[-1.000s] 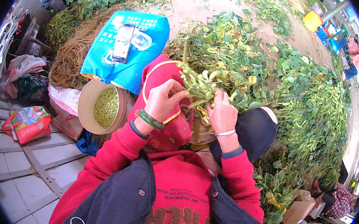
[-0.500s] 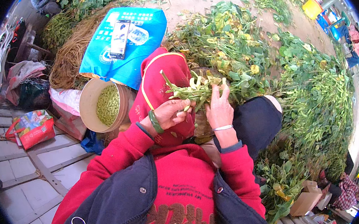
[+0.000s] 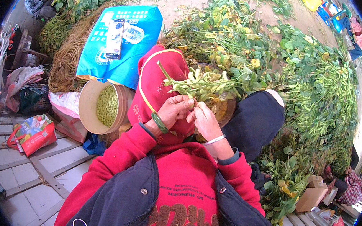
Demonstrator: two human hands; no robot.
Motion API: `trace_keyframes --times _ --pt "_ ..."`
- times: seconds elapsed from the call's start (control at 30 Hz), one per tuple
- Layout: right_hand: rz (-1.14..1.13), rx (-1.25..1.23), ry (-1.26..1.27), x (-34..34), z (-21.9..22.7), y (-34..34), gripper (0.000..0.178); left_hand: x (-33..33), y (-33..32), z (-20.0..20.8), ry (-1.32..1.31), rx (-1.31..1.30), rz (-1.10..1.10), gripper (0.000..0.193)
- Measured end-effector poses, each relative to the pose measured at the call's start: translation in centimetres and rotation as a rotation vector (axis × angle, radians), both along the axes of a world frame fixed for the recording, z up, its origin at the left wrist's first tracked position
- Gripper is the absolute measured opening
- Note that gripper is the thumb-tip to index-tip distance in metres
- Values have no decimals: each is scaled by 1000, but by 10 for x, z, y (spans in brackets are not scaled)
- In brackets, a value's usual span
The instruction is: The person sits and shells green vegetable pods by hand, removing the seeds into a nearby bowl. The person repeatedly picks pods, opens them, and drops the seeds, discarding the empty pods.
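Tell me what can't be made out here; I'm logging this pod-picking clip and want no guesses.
Head view only:
- Left hand and right hand: fingertips overlap at the pod stalk, so each grip is unclear.
- Basin: contents hidden by stalk and hands.
- Round tub: green contents too small to identify.
- Phone: screen too small.

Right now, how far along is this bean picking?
Done: the round tub holds a layer of loose green pods, well short of full. In hand: the left hand and right hand grip a podded stalk over the lap. Left: big heaps of leafy plants lie on the ground ahead and to the right, so most looks undone.
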State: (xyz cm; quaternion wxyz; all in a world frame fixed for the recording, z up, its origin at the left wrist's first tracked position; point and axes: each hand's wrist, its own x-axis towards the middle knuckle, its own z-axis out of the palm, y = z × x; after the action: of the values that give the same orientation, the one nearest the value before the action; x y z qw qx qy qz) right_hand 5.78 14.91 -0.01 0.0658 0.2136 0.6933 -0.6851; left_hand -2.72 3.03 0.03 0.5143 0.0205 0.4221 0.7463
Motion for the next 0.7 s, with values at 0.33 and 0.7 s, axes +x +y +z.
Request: trace_keyframes --times 0.33,0.7 --pt "-22 61 -7 1 -18 -4 19 4 1 -8 -1 -8 57 13" --pt "11 -144 -84 4 -4 4 17 0 -8 -19 139 -62 -91 13"
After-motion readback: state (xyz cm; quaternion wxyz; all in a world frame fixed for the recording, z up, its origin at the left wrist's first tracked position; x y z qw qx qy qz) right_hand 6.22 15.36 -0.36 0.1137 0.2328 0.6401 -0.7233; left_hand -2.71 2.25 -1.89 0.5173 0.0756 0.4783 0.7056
